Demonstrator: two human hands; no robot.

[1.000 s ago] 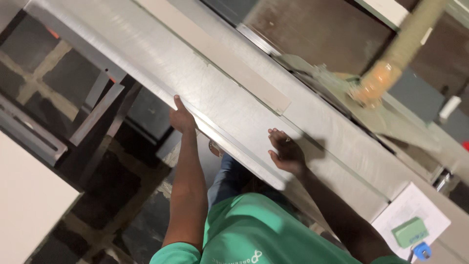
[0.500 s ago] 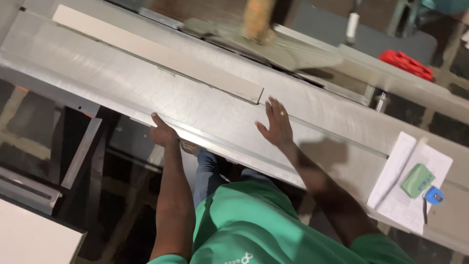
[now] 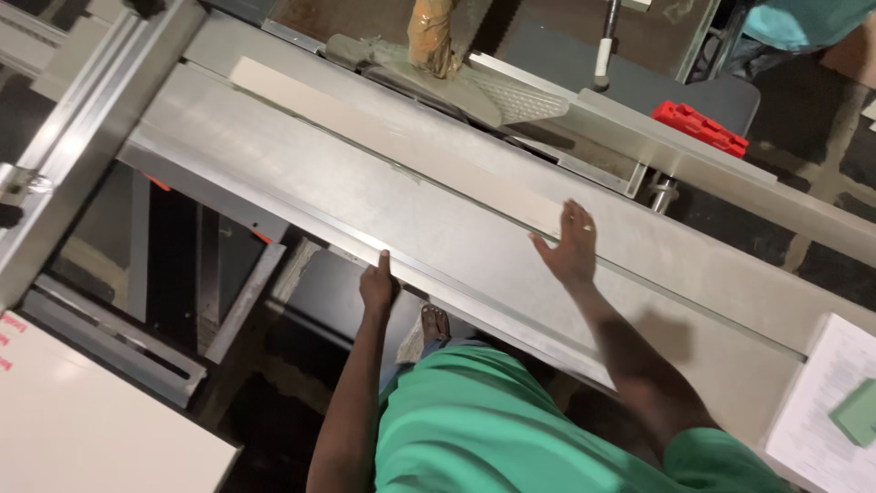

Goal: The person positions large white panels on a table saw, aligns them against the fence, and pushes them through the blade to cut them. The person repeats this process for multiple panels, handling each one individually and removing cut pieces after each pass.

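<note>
A long pale strip of board (image 3: 383, 128) lies along the grey metal saw table (image 3: 301, 183). My right hand (image 3: 570, 242) rests flat on the table with its fingers spread, the fingertips at the near end of the strip. My left hand (image 3: 378, 285) curls over the table's front edge (image 3: 274, 215), thumb on top. Both arms reach out from my green shirt (image 3: 474, 420) at the bottom of the view.
Behind the strip sits a grey blade guard (image 3: 474, 89) under a tape-wrapped hose (image 3: 431, 36). A red plastic part (image 3: 701, 128) lies at the far right. Paper sheets (image 3: 817, 402) with a green block (image 3: 858, 413) lie right. A white panel (image 3: 82, 429) is lower left. Another person (image 3: 794, 20) stands top right.
My right hand has slid farther up the table to the end of the pale strip. My left hand stays on the front edge. The view has swung round.
</note>
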